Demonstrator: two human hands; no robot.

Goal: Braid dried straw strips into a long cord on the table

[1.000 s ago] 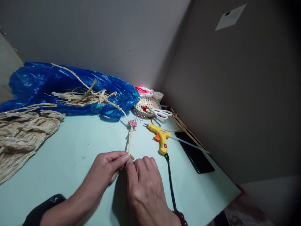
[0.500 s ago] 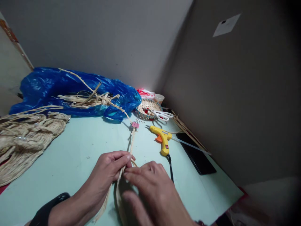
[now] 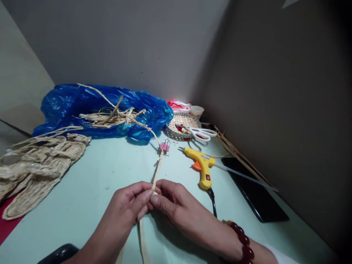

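Where the straw cord ran lengthwise away over the surface, slanting slightly right to a pink clip, left hand and right hand met on it — equally near, fingers of both pinching it.

Yellow glue gun; white-handled scissors

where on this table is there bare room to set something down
The widest patch of table lies between the woven piece and the left hand, bare but for small specks. A smaller one sits between the black cord and the flat black device, past the right hand. Crowded: the back, where blue bag, basket, scissors and cup bunch together.
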